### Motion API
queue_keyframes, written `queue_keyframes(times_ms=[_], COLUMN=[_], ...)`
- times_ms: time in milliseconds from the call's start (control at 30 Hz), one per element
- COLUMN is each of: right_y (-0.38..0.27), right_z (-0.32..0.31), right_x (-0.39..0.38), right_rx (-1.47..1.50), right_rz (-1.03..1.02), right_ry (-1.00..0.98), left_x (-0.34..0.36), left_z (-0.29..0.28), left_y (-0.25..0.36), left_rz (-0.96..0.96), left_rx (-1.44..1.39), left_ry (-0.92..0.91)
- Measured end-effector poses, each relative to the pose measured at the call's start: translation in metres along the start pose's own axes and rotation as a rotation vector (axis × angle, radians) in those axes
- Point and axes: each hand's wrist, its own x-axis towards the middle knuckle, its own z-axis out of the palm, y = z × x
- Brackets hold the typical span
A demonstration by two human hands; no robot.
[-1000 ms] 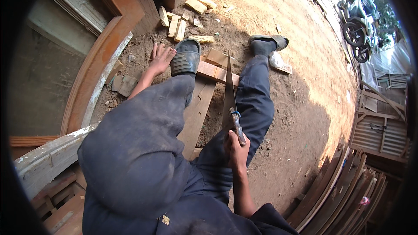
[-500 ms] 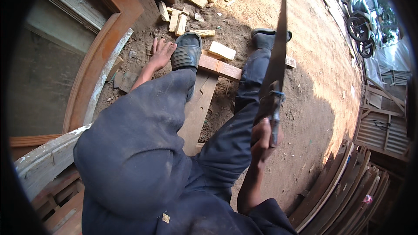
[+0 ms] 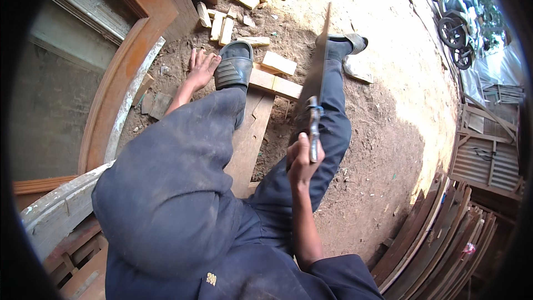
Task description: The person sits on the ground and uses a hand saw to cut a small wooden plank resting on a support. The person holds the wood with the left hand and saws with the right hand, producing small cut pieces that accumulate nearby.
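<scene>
My right hand (image 3: 302, 161) is wrapped round the handle of a handsaw (image 3: 317, 80), whose long blade points away from me over my right shin. A reddish-brown wooden bar (image 3: 265, 80) lies crosswise on a longer board (image 3: 251, 139), with my left foot in a dark sandal (image 3: 233, 71) on its left part. The blade hangs near the bar's right end; whether they touch I cannot tell. My left hand (image 3: 202, 69) is open beside the sandal's left edge, fingers stretched forward. What lies under its palm is hidden. A pale wood block (image 3: 279, 63) sits just beyond the bar.
Several wood offcuts (image 3: 225, 26) are scattered on the dirt ahead. A wooden frame (image 3: 119, 78) leans at the left. Stacked boards (image 3: 438, 239) stand at lower right. A motorcycle (image 3: 455, 22) is parked far right. A pale flat piece (image 3: 358, 70) lies near my right foot.
My right hand and the handsaw have moved left and lower, from right of my right leg to over it near the bar. My left hand stays beside the sandal.
</scene>
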Motion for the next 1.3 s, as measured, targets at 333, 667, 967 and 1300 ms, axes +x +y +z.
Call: queue_keyframes(times_ms=[333, 667, 967, 1300], right_y=[-0.025, -0.105, -0.166, -0.236], right_z=[-0.011, -0.070, -0.069, -0.025], right_x=[-0.009, -0.022, 0.038, 0.160], right_rx=[0.089, 0.064, 0.283, 0.113], right_rz=[0.449, 0.539, 0.567, 0.699], right_ry=[-0.176, -0.257, -0.351, -0.557], left_x=[-0.002, 0.000, 0.000, 0.008], left_z=[-0.002, 0.000, -0.001, 0.010], left_y=[-0.002, -0.004, -0.002, -0.014], left_rz=[-0.009, 0.004, -0.002, -0.003], left_rx=[-0.037, 0.008, 0.015, 0.049], left_ry=[0.015, 0.035, 0.040, 0.033])
